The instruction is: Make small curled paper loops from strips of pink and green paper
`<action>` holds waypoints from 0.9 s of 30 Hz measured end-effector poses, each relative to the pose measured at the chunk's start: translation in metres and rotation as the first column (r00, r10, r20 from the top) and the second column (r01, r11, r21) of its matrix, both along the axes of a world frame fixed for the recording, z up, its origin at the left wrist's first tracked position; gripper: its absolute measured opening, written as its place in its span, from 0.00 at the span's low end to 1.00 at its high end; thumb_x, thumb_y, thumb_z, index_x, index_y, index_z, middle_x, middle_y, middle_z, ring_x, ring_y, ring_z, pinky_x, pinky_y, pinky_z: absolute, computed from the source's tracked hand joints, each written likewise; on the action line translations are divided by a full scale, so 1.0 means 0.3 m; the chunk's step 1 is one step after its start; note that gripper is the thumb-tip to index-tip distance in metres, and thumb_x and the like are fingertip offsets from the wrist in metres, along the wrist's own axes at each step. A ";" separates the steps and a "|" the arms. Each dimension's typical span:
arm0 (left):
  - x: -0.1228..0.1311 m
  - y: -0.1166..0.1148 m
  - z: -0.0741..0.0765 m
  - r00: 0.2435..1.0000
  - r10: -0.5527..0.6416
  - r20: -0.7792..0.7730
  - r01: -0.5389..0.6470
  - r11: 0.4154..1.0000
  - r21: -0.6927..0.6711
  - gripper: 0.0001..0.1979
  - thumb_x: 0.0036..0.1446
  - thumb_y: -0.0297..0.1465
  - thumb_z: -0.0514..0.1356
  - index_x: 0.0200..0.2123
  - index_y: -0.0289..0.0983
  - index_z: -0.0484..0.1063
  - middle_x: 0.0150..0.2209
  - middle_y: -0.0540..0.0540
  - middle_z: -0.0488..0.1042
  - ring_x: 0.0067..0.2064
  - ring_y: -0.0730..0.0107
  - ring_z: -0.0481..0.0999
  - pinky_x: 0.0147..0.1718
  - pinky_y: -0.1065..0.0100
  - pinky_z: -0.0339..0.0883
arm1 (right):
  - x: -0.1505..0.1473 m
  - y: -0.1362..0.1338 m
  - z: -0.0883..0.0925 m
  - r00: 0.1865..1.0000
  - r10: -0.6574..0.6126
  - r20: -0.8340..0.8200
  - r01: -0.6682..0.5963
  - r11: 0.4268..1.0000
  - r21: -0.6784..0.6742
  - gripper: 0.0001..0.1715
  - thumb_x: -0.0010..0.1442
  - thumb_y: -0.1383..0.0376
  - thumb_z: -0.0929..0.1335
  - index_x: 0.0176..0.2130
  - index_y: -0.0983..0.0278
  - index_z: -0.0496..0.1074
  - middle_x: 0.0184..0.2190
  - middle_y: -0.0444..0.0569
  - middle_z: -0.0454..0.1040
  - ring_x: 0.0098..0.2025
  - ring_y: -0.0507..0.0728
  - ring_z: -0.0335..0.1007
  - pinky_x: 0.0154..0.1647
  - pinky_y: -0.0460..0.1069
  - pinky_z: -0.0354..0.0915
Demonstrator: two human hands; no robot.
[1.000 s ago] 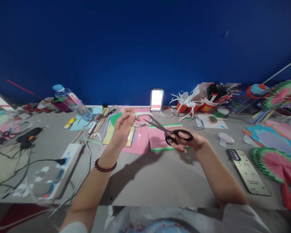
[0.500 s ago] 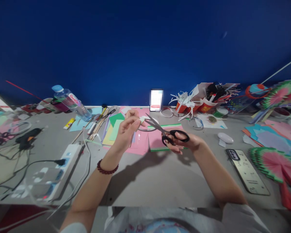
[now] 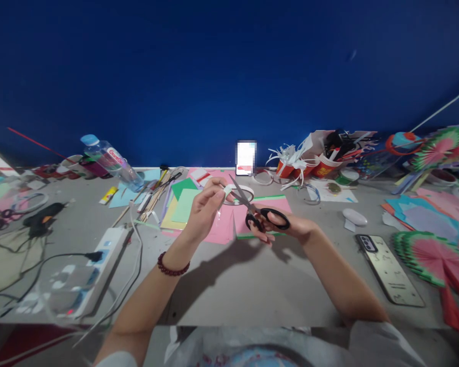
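My left hand (image 3: 206,206) was raised, wrist bent back, fingers (image 3: 219,188) pinched together at the tips. My right hand (image 3: 286,228) sat just beside it, palm up, its fingers curled shut. Both forearms reached forward, angling inward toward each other.

A small upright white rectangle (image 3: 246,157) against the blue wall (image 3: 229,76) is pixelated, so we cannot read it. Our left hand (image 3: 204,209) pinches a tiny pale strip (image 3: 227,190), too small to tell tape from paper, and we cannot tell whether the black-handled steel scissors (image 3: 251,210) touch it. Fingers of our right hand (image 3: 294,229) are hidden inside the scissors' handles. At lower left, the white power strip (image 3: 99,255) is smeared by blur. At the right edge, pleated pink-and-green paper fans (image 3: 432,255) are cut off.
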State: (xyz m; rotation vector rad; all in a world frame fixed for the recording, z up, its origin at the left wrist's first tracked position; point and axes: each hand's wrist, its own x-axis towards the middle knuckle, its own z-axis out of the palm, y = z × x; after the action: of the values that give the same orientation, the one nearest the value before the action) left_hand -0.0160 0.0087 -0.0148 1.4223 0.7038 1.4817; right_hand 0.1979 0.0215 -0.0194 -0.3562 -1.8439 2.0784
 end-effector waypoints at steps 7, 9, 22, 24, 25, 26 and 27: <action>0.016 -0.002 -0.011 0.998 -0.046 0.051 0.049 0.998 -0.046 0.14 0.61 0.39 0.58 0.26 0.38 0.72 0.36 0.46 0.68 0.39 0.69 0.69 0.40 0.68 0.65 | -0.018 -0.011 -0.004 0.999 -0.037 -0.027 0.038 0.999 0.021 0.31 0.59 0.39 0.62 0.37 0.65 0.62 0.26 0.44 0.67 0.24 0.49 0.61 0.25 0.46 0.59; 0.013 -0.001 -0.009 0.998 -0.045 0.041 0.047 0.997 -0.064 0.16 0.60 0.40 0.59 0.25 0.37 0.71 0.35 0.46 0.68 0.39 0.69 0.69 0.39 0.68 0.65 | -0.016 -0.009 -0.005 0.999 -0.039 -0.015 0.039 0.999 0.038 0.32 0.59 0.39 0.62 0.36 0.66 0.63 0.26 0.44 0.66 0.24 0.49 0.61 0.26 0.46 0.59; 0.013 -0.011 -0.017 0.989 -0.150 0.013 0.151 0.979 -0.134 0.16 0.61 0.40 0.58 0.25 0.36 0.67 0.27 0.50 0.62 0.30 0.73 0.62 0.31 0.70 0.59 | -0.004 -0.012 0.004 0.996 -0.090 0.000 0.090 0.995 0.039 0.32 0.59 0.38 0.61 0.37 0.64 0.61 0.26 0.43 0.66 0.23 0.49 0.61 0.24 0.45 0.56; 0.011 -0.009 -0.024 0.991 -0.136 -0.001 0.135 0.983 -0.125 0.16 0.61 0.40 0.58 0.25 0.36 0.67 0.26 0.50 0.62 0.30 0.73 0.62 0.31 0.70 0.58 | -0.003 -0.013 0.005 0.996 -0.090 0.006 0.090 0.995 0.034 0.32 0.59 0.38 0.61 0.38 0.65 0.61 0.26 0.43 0.66 0.23 0.49 0.61 0.23 0.45 0.56; 0.009 -0.007 -0.027 0.992 -0.128 -0.011 0.126 0.985 -0.117 0.16 0.61 0.40 0.58 0.25 0.36 0.67 0.26 0.50 0.63 0.30 0.73 0.62 0.31 0.70 0.58 | -0.003 -0.014 0.007 0.996 -0.090 0.005 0.090 0.995 0.033 0.32 0.59 0.38 0.61 0.37 0.65 0.61 0.25 0.44 0.66 0.23 0.50 0.61 0.23 0.45 0.55; 0.008 -0.006 -0.030 0.993 -0.119 -0.021 0.116 0.987 -0.107 0.16 0.61 0.40 0.57 0.25 0.36 0.67 0.27 0.50 0.63 0.29 0.73 0.62 0.31 0.70 0.58 | -0.003 -0.015 0.009 0.996 -0.093 0.003 0.093 0.995 0.032 0.32 0.59 0.38 0.61 0.37 0.65 0.61 0.25 0.44 0.66 0.23 0.49 0.61 0.23 0.45 0.55; 0.007 -0.005 -0.032 0.993 -0.110 -0.031 0.107 0.990 -0.095 0.16 0.61 0.40 0.57 0.25 0.37 0.67 0.27 0.50 0.63 0.29 0.73 0.61 0.30 0.69 0.58 | -0.004 -0.016 0.011 0.995 -0.098 0.001 0.098 0.995 0.031 0.33 0.58 0.38 0.62 0.37 0.65 0.61 0.25 0.43 0.66 0.23 0.49 0.60 0.23 0.45 0.56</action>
State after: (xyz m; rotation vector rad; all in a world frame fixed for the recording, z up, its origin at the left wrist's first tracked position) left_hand -0.0139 0.0073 -0.0245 1.3973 0.6979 1.3259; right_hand 0.1967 0.0167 -0.0161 -0.4324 -1.8198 1.9825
